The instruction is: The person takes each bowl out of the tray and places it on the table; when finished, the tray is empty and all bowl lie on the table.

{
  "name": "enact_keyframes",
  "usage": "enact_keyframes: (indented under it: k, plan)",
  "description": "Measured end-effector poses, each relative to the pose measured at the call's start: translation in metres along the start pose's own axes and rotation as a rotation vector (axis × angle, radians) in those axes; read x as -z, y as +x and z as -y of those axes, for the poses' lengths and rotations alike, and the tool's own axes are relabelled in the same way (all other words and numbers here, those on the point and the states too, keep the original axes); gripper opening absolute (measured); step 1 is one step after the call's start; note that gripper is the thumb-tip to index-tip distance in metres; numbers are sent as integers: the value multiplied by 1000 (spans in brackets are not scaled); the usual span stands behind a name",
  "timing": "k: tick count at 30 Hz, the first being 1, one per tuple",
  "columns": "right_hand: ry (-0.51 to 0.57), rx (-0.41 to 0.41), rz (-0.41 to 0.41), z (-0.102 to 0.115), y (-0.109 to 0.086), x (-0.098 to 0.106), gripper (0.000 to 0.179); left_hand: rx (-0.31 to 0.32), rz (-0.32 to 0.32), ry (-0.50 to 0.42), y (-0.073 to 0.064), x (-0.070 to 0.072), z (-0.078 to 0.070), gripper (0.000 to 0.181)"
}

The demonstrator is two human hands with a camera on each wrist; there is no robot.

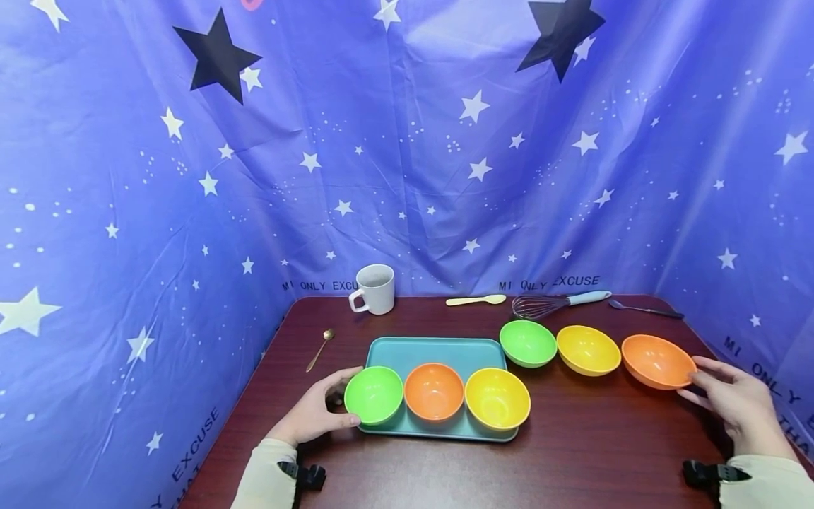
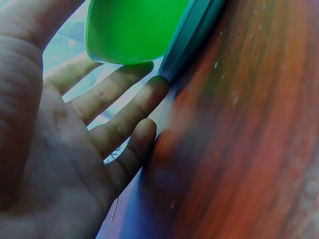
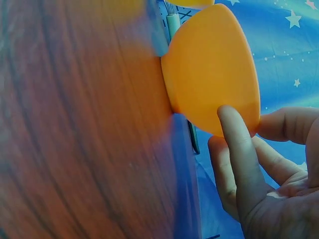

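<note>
In the head view my left hand (image 1: 321, 406) is at the left side of a light green bowl (image 1: 374, 396), thumb toward its front and index finger behind. Its fingers look fairly straight in the left wrist view, with fingertips at the bowl's underside and the tray edge. That bowl stands on a teal tray (image 1: 439, 348), beside an orange bowl (image 1: 434, 392) and a yellow bowl (image 1: 497, 399). At the far right, my right hand (image 1: 738, 399) pinches the rim side of another orange bowl (image 3: 214, 74), whose base appears to rest on the table.
Another green bowl (image 1: 528, 344) and yellow bowl (image 1: 588, 350) stand right of the tray. Behind are a white mug (image 1: 378, 290), a pale yellow spoon (image 1: 477, 300), a whisk (image 1: 559, 304) and a dark spoon (image 1: 645, 309). A small gold spoon (image 1: 320, 350) lies left.
</note>
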State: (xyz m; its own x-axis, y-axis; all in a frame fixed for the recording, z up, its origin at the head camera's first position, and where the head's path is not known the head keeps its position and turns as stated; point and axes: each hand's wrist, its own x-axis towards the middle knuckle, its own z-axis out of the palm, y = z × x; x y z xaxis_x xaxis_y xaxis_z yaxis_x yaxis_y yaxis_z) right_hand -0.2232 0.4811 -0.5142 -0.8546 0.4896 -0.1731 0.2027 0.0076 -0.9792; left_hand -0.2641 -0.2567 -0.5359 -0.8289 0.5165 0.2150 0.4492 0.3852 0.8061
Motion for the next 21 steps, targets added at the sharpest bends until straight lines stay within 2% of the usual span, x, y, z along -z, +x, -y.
enact_keyframes:
  k: [5, 9, 17, 21]
  plan:
    - [-9, 7, -19, 3, 0, -2, 39, -10, 0, -6, 0, 0, 0, 84]
    - [-73, -15, -34, 5, -1, -4, 39, -8, 0, -5, -1, 1, 0, 84]
    - [-25, -24, -45, 6, -4, -3, 30, -21, -2, -4, -1, 0, 2, 84]
    - [-75, -7, -57, 9, -4, -4, 31, -32, -3, -7, -1, 0, 1, 84]
